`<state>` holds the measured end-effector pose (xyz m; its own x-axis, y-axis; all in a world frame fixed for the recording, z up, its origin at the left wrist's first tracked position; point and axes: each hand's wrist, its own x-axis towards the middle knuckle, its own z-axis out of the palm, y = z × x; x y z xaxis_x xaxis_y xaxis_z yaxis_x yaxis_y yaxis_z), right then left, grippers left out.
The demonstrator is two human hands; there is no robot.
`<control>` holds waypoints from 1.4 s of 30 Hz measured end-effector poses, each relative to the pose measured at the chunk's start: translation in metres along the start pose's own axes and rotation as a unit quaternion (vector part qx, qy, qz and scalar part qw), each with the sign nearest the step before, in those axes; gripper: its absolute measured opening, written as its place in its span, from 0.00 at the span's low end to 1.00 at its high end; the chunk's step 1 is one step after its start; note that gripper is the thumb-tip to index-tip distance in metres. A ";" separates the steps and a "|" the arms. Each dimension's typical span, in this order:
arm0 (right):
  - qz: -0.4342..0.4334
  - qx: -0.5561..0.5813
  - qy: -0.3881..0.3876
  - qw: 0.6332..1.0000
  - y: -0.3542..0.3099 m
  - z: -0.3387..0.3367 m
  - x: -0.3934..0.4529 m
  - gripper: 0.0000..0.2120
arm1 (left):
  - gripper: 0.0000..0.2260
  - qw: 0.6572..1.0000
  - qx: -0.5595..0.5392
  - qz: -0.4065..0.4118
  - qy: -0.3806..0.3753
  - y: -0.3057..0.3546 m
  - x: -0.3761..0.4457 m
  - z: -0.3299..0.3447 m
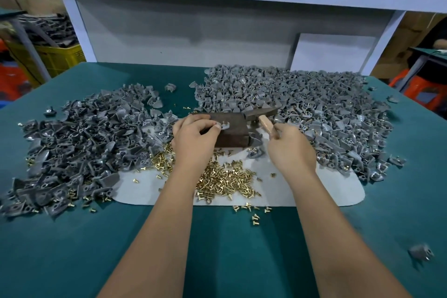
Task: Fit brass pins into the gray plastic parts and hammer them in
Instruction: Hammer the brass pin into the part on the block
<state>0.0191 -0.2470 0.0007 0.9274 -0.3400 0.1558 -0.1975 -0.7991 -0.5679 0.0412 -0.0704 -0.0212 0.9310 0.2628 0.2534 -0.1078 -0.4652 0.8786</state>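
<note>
We find no brand, label or writing that we can read on the bench or its surroundings.

From the head view, we see our left hand [193, 138] with fingers curled, pinching a small gray part [225, 125] against the top of a dark block [233, 130]. Our right hand [289, 149] is closed round the wooden handle [267, 126] of a hammer, whose dark head [262, 113] hovers just above the block's right end.

Loose pins [225, 176] lie in a heap on a pale mat [326, 191], just behind our wrists, with a few spilled onto the green table [217, 249]. A pile of gray parts [79, 143] spreads to the left, dark and dull; a larger, lighter pile [314, 104] covers the right and reaches behind the block. Both piles crowd the block closely. One stray part [419, 251] lies alone, well apart, near the right edge, blurred.

Behind the table stand a white frame [77, 24] and a gray backboard [193, 31]. A yellow crate [55, 58] sits beyond on the left, orange stools [418, 87] on the right.
</note>
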 end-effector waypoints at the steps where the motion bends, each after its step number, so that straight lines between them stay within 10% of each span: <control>1: -0.005 -0.006 0.000 1.000 0.001 0.001 -0.001 0.08 | 0.06 1.000 0.002 -0.001 0.001 0.000 0.000 0.000; 8: -0.119 -0.045 0.115 0.985 -0.011 0.007 -0.005 0.14 | 0.04 1.000 -0.004 0.000 -0.005 -0.001 0.000 -0.001; 25: -0.172 0.049 -0.158 0.971 -0.061 0.000 0.015 0.05 | 0.09 1.000 0.001 0.019 0.016 -0.007 0.004 0.005; 29: -0.018 0.259 -0.016 0.966 -0.056 -0.014 0.039 0.24 | 0.08 0.999 -0.015 0.019 0.021 -0.009 0.006 0.007; 32: 0.016 0.217 0.020 0.976 -0.045 0.000 0.036 0.41 | 0.09 1.000 -0.016 0.017 0.019 -0.009 0.006 0.007; 42: -0.240 0.049 0.155 0.957 -0.047 0.033 -0.016 0.15 | 0.15 0.995 0.005 0.055 0.083 0.009 -0.010 -0.007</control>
<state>0.0239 -0.1878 -0.0016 0.7624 -0.0870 0.6413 0.2731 -0.8551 -0.4406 0.0283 -0.0707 -0.0132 0.8432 0.3457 0.4118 -0.2013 -0.5072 0.8380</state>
